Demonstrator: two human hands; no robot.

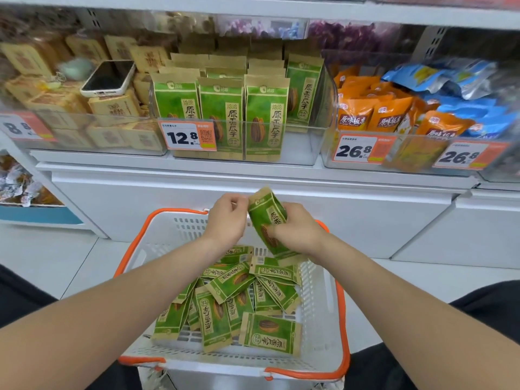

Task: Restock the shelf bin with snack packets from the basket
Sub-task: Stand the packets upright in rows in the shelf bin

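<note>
You're gripping one green snack packet [267, 212] round its middle with your right hand [295, 232], fingers wrapping over the printed front, and it's hanging tilted just above the far edge of the basket [342, 319]. Your left hand [225, 218] is sitting curled right at the packet's top corner. Honestly can't tell if it's pinching the corner or only brushing it.

Down in the basket, a pile of loose packets [239, 294] is lying flat and overlapping, fanning out from the middle toward the near edge, with one lying on its own by the near right corner.

Up on the shelf, the clear shelf bin [298, 147] is holding upright packets [222, 108] of the same kind in rows, three standing along its front wall, with the right front corner showing bare floor. A price tag [187, 135] reading 12.8 is hanging on the bin's front left.

A phone [108, 78] is lying on tan boxes [115, 108] in the bin to the left, and orange packets [363, 114] and blue packets [450, 80] are filling the bin to the right.
</note>
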